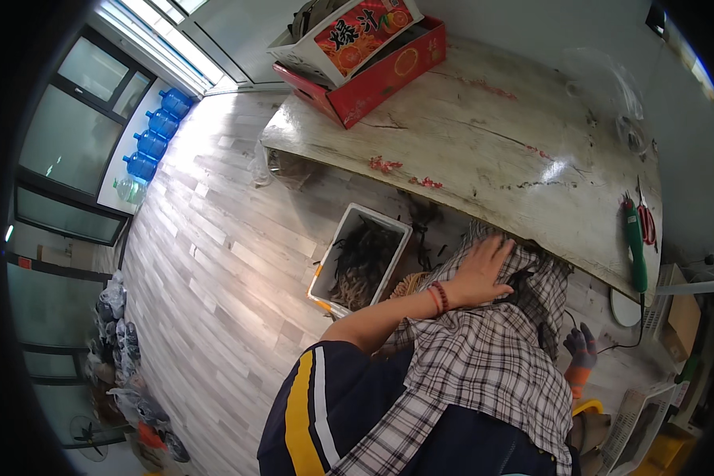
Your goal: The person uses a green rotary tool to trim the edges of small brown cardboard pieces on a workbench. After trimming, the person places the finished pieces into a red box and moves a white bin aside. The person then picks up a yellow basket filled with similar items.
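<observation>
My left hand (482, 271), bare with a red bead bracelet at the wrist, lies flat with fingers spread on the checked cloth (484, 341) over my lap, close to the table's front edge. Low at my right side is my right hand (581, 346), in a grey glove with an orange cuff. Its fingers are apart and nothing shows in them. A thin black cord runs past it, up to a green-handled tool (635, 246) on the table. Beside that tool lie red-handled scissors (647, 222). Left of my lap, a white foam box (331, 270) holds dark strands and a tan bundle.
The worn whitish table (484, 131) spans the front, bearing a red carton (373, 91) with a white box in it and a clear plastic bag (623, 95). Crates (639, 420) stand at the lower right. Blue water jugs (152, 143) and several bags (123, 341) line the left.
</observation>
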A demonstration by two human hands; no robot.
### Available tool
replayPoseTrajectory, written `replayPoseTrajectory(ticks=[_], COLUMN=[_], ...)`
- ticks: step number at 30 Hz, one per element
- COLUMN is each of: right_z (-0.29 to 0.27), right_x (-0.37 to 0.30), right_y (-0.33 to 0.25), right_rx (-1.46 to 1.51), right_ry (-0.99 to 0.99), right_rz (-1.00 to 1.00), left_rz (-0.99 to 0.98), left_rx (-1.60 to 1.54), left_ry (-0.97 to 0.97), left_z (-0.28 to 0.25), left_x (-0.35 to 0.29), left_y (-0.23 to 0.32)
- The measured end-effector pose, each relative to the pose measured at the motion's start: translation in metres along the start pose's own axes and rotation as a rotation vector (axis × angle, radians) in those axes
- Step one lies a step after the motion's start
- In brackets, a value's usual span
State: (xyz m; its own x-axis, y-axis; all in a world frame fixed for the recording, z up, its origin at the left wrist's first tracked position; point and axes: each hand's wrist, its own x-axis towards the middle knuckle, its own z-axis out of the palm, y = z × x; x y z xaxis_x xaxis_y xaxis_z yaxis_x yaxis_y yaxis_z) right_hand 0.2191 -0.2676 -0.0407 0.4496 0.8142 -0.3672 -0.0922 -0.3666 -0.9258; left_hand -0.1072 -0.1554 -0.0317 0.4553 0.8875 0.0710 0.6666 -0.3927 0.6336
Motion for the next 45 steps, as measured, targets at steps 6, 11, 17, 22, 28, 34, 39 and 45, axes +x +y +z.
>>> replayPoseTrajectory(ticks=[6,11,17,22,28,34,39,45], right_z=[-0.021,-0.038,-0.031,-0.052,-0.09,-0.092,-0.082,-0.092], right_x=[0.004,0.0,-0.005,-0.007,-0.03,-0.055,-0.071,-0.092], right_y=[0.037,0.064,0.08,0.084,0.103,0.101,0.103,0.136], right_rx=[-0.054,-0.066,0.002,0.011,-0.24,-0.371,-0.429,-0.304], right_ry=[0.017,0.053,0.05,0.076,0.321,0.36,0.35,0.336], right_rz=[0.044,0.117,0.168,0.15,0.073,0.042,-0.068,0.107], left_rz=[0.457,0.634,0.602,0.406,-0.312,0.331,0.595,0.558], left_rx=[0.162,0.398,0.089,-0.086,0.739,-0.154,0.501,0.689], left_ry=[-0.254,-0.197,-0.131,0.173,0.143,-0.101,-0.098,-0.42], left_z=[0.037,0.074,0.063,-0.005,-0.066,-0.03,0.029,0.055], left_x=[0.046,0.078,0.085,0.023,-0.028,0.016,0.059,0.053], left_y=[0.032,0.029,0.006,-0.027,-0.082,0.015,0.036,0.02])
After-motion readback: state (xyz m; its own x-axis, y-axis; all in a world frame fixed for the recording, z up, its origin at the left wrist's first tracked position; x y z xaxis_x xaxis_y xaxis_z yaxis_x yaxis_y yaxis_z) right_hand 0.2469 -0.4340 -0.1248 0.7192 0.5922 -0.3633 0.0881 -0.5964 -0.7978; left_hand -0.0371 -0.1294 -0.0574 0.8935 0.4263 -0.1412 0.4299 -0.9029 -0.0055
